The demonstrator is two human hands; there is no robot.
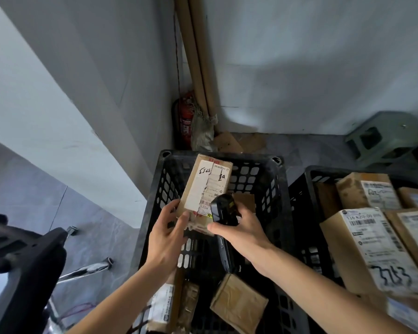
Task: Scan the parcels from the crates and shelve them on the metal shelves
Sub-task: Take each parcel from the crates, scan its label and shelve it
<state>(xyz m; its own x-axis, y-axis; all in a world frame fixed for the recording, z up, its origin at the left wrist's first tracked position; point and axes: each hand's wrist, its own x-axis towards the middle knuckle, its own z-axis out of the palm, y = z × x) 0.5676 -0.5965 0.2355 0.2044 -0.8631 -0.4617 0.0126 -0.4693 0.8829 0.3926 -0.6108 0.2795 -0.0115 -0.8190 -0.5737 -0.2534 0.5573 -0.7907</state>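
Grey walls are meeting in a far corner, where a red fire extinguisher (184, 120) and tall cardboard tubes (198, 56) are standing. Nearer, a black plastic crate (270, 186) is sitting on the floor, holding a few small parcels at its near end. The left hand (165, 233) is gripping the near end of a long cardboard parcel (204, 186) above this crate, thumb pressing on its top face, which is carrying a torn white label with handwritten marks. The right hand (243, 231) is closing around a black handheld scanner (223, 208), whose head is sitting just over the parcel's barcode. To the right, a second black crate (299, 213) is filled with labelled cardboard boxes (372, 249). At near left, a black office chair (22, 261) is showing.
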